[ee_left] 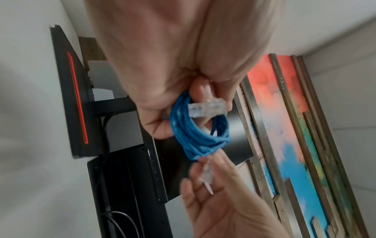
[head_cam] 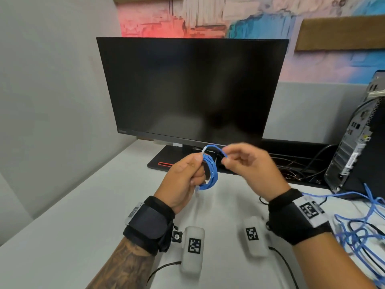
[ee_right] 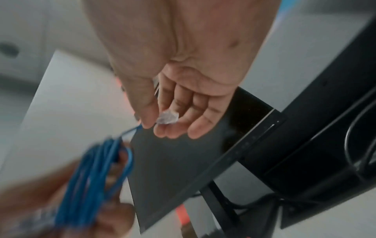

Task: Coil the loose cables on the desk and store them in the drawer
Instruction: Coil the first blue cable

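head | left hand (head_cam: 183,176) grips blue cable coil (head_cam: 210,174) | right hand (head_cam: 250,167) pinches its clear plug (ee_right: 167,118)

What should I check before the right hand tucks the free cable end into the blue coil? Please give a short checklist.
1. Left hand grips the blue coil: ok.
2. Right hand pinches the free end at its clear plug: ok.
3. Loops lie bundled together: ok.
4. Other clear plug sits against the coil at the left hand: ok.
5. Drawer open and ready: cannot tell, not in view.
6. Loose blue cables on the desk coiled: not ok.
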The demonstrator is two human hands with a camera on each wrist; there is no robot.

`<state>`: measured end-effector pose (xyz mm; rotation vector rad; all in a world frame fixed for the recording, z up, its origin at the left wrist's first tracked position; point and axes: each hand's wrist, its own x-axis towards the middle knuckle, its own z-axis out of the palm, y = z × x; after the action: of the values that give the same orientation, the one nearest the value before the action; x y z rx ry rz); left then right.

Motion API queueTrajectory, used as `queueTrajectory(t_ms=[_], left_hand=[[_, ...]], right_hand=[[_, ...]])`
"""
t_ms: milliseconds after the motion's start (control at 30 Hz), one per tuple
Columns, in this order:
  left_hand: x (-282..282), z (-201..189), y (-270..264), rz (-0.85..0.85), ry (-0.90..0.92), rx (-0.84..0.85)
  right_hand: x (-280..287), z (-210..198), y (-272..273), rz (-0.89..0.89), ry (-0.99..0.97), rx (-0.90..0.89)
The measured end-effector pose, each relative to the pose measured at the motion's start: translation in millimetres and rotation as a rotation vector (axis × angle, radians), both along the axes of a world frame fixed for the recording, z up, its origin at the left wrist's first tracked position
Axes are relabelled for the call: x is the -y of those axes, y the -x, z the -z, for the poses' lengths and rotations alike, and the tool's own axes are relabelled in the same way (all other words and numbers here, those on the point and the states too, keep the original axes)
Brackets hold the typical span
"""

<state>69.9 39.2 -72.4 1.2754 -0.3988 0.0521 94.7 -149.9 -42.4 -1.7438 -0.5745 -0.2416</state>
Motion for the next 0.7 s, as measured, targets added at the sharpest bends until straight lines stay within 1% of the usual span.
queueTrajectory(t_ms=[33,100,200,233,333,400,467,600,633,700], left_hand=[[0,0,0,-0.001,-0.004,0.003],[0,2,0,-0.009,-0.042,0.002],[-2,5,-1,0.0,-0.109,0.002],[-2,6,-1,0.004,-0.134,-0.001],[-4,7,-2,0.013,-0.189,-0.017],[-4,6,-1,0.029,-0.186,-0.032],[-3,5,0,0.045,-0.184,-0.035],[-3,5,1,0.078,-0.165,-0.03],[-3,5,1,0.078,-0.182,-0.029],[-2,6,0,0.044,-0.276,-0.024]], right_hand=[[-4,5,-1,0.0,0.08,-0.005],[-10,10,1,0.033,0.125,-0.059],[-16,14,1,0.009,0.075,-0.235],[-18,14,1,0.003,0.056,-0.265],[-18,12,2,-0.008,-0.061,-0.302],[-17,9,5,-0.064,-0.088,-0.33],[-18,8,8,-0.102,-0.064,-0.34],[-22,7,8,-0.053,-0.017,-0.292],[-21,6,7,-0.023,-0.009,-0.265],[-16,3,5,0.046,0.008,-0.188]])
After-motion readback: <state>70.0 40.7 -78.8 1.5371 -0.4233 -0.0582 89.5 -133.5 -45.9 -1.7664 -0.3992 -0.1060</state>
